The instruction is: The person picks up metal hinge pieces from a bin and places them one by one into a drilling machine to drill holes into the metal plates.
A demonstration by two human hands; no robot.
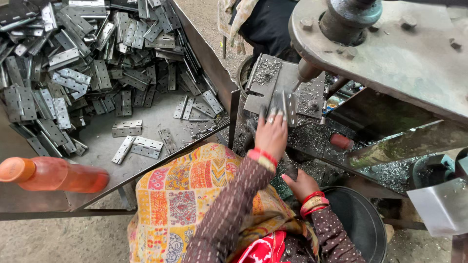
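Head camera looks down on one flat grey hinge [284, 104], held on the drill stand [265, 80]. It lies right under the fingertips of the left hand [271, 135], its long side pointing away from the body. That hand presses down on it — the near one. The right hand [301, 184] sits lower, closer to the body, closed around a dark handle [291, 170]. One drill tip [307, 73] hangs just past the hinge. To the left, a tray [105, 141] holds too many hinges to count — plus one orange bottle [53, 174].

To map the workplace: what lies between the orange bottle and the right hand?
Head view: a colourful patchwork cloth and the left arm's dotted sleeve lie between the orange bottle and the right hand.
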